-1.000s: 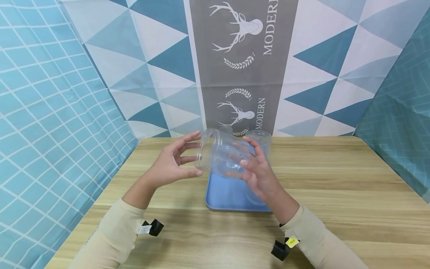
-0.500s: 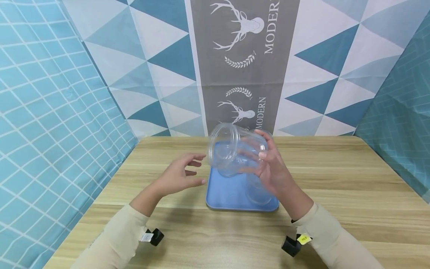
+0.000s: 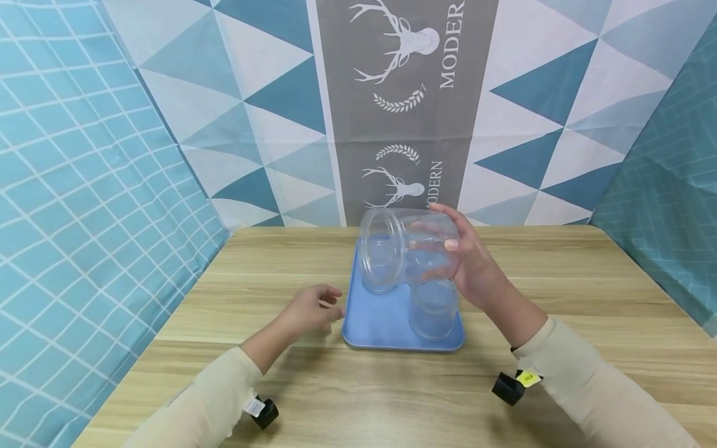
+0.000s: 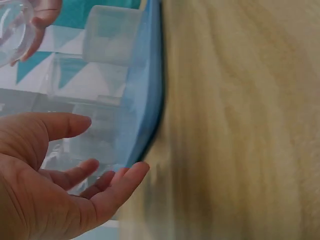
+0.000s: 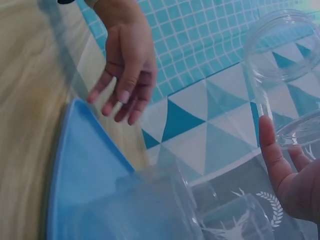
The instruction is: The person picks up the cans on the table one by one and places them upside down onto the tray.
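Observation:
My right hand (image 3: pixel 475 264) grips a clear plastic jar (image 3: pixel 417 239) near its base, above the blue tray (image 3: pixel 376 343). The jar lies on its side in the air, its wide rimmed mouth facing left. My left hand (image 3: pixel 312 312) holds nothing, its fingers loosely bent beside the tray's left edge. On the tray, one clear jar (image 3: pixel 433 314) stands at the front right and another (image 3: pixel 378 281) farther back on the left, partly seen through the held jar. In the right wrist view, the fingers (image 5: pixel 272 155) of my right hand touch the held jar (image 5: pixel 260 92).
A wood-grain table (image 3: pixel 560 311) surrounds the tray. Behind it hangs a patterned cloth (image 3: pixel 403 124) with deer heads, and a blue checked cloth (image 3: pixel 84 218) runs along the left. More clear walls show on the tray in the left wrist view, overlapping and hard to separate.
My left hand has come away from the jar's mouth and dropped toward the tray's left edge. My right hand has carried the jar to the right, turning it nearly level.

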Motion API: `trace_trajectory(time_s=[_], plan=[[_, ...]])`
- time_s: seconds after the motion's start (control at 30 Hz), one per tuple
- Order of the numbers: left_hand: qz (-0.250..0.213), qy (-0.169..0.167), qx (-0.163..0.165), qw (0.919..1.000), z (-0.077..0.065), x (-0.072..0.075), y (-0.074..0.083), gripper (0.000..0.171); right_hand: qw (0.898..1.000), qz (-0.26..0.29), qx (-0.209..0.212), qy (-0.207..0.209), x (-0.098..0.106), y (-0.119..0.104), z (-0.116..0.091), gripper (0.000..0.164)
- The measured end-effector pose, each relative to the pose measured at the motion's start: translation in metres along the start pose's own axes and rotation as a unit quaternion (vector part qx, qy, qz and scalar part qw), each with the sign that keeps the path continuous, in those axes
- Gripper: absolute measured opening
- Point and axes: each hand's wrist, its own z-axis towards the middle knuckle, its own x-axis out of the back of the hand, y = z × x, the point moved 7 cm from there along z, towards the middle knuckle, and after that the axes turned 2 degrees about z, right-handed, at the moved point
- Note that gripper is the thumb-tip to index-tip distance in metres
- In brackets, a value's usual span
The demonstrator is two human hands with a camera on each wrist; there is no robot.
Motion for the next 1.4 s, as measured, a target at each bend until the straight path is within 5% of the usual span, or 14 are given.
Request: trace_trajectory(time_s=[0.27, 0.93, 1.4], plan=[[-0.064, -0.037, 0.030, 0.9968, 0.003, -0.017, -0.014, 0.052, 0.990, -0.136, -0.022, -0.034, 0.006, -0.012, 0.008, 0.057], [-0.099, -0.064, 0.037, 0.9924, 0.004, -0.033, -0.011, 0.076, 0.956, -0.271, -0.096, -0.063, 0.006, -0.010, 0.013, 0.061], [-0.098, -0.069, 0.038, 0.9921, 0.003, -0.033, -0.008, 0.077, 0.893, -0.423, -0.140, -0.066, -0.006, -0.004, 0.021, 0.064]])
